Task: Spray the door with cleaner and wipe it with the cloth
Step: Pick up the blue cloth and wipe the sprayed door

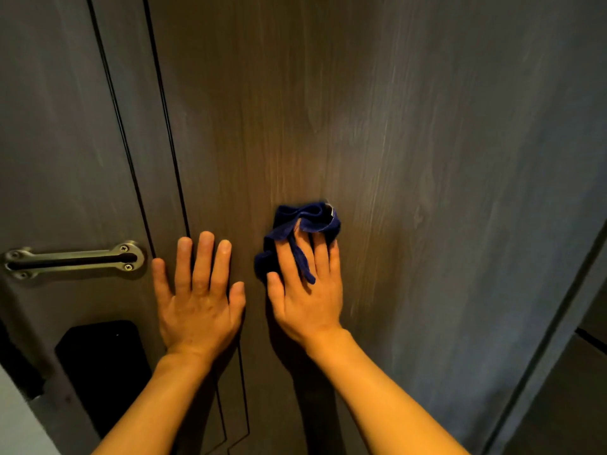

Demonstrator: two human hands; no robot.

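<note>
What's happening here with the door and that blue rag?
A person is wiping a dark wood-grain door. The right hand presses a bunched blue cloth flat against the panel, a strip of it lying over the fingers. The left hand rests open and empty on the door beside it, near a metal latch. No spray bottle is in view.

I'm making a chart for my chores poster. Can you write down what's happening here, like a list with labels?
surface: dark wood-grain door
left hand: flat on the door, fingers spread, holding nothing
right hand: pressing a blue cloth against the door
cloth: bunched up, a strip runs between the fingers
metal latch: left of the hands
black panel: below the latch
spray bottle: not in view
step: wiping
</note>
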